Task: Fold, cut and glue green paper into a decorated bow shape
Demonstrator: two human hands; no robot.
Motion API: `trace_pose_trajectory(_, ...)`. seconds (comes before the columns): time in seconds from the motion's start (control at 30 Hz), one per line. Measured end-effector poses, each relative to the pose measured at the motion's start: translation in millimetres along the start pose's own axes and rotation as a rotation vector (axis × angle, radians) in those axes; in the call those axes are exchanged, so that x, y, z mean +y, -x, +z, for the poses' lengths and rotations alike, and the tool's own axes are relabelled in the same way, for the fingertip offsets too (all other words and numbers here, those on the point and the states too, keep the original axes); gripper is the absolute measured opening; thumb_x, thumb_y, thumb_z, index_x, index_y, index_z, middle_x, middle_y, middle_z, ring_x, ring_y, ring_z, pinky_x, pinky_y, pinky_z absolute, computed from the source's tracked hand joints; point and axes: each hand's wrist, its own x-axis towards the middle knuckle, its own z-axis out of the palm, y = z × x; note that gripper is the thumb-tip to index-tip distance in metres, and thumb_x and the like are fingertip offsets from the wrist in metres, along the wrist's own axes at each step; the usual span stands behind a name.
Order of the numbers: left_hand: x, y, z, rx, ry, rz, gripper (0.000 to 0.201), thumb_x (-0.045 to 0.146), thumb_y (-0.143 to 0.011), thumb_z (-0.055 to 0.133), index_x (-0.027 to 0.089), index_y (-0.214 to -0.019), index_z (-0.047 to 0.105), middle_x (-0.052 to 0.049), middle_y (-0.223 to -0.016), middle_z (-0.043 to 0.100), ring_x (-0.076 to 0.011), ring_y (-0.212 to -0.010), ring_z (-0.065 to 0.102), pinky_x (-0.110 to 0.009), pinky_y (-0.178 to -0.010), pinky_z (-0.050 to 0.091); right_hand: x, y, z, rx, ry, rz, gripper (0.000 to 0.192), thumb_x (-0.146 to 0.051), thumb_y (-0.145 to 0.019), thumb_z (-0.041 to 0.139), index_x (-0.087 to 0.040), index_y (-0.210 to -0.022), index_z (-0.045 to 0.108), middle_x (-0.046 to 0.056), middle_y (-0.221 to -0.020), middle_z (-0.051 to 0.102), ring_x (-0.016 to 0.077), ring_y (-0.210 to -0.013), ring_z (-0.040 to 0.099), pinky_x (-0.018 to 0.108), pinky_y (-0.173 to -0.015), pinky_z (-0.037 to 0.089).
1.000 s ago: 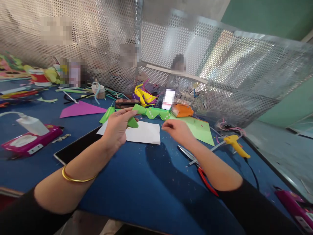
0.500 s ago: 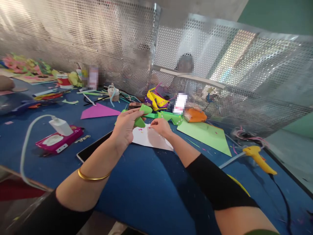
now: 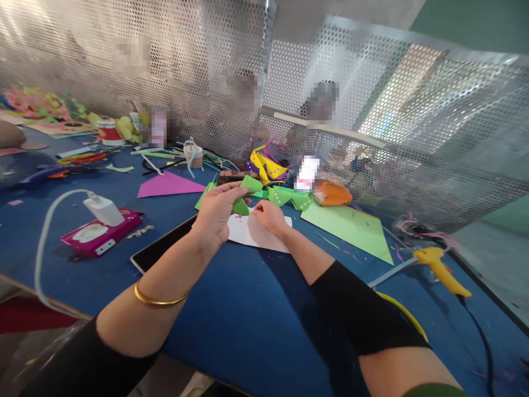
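Observation:
My left hand point(image 3: 215, 212) is closed on a green cut-out of paper or thin foam point(image 3: 241, 207), holding it tilted above the table. Just to the right, my right hand point(image 3: 270, 216) has its thumb and fingers pinched together over a white sheet point(image 3: 258, 240). Whatever may sit between those fingertips is too small to make out. Small pink pieces point(image 3: 238, 217) lie on the sheet beside the green cut-out. Behind my right hand rests a light green cut-out with pale dots point(image 3: 291, 197).
A magenta power strip point(image 3: 103, 237) with a white charger stands left, near a dark flat tablet-like object point(image 3: 159, 248). A yellow glue gun point(image 3: 444, 270) lies right, its cord trailing. Light green point(image 3: 351, 229) and purple sheets point(image 3: 167, 186) flank the hands. A perforated metal screen point(image 3: 198, 71) closes the back.
My right hand has moved slightly left, bringing its pinched fingertips closer to the green cut-out. My left hand keeps its hold. The camera view has shifted a little.

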Motion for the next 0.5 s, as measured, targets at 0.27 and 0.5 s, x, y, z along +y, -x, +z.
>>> trace_pose_trajectory(0.27,-7.9,2.6,2.9,-0.05,-0.015,0.004,0.027,0.024,-0.049,0.084,0.014,-0.071,0.073,0.001,-0.058,0.066,-0.0123,-0.052,0.058,-0.022,-0.047,0.046,7.5,22.4,-39.7,0.133,-0.317,-0.029,0.009,-0.025,-0.08,0.058,-0.022,-0.074,0.053,-0.003,-0.064,0.058,0.0172,-0.064,0.061,0.031,-0.064,0.046)
trace_pose_trajectory(0.5,-23.9,22.6,12.1,-0.171,-0.154,-0.046,0.028,0.026,-0.059,0.079,0.012,-0.082,0.072,0.0,-0.062,0.067,-0.0098,-0.055,0.057,-0.019,-0.05,0.044,13.2,89.7,-82.8,0.225,-0.585,0.008,0.009,-0.026,-0.076,0.063,-0.02,-0.082,0.059,-0.002,-0.068,0.063,0.0152,-0.064,0.063,0.032,-0.067,0.05)
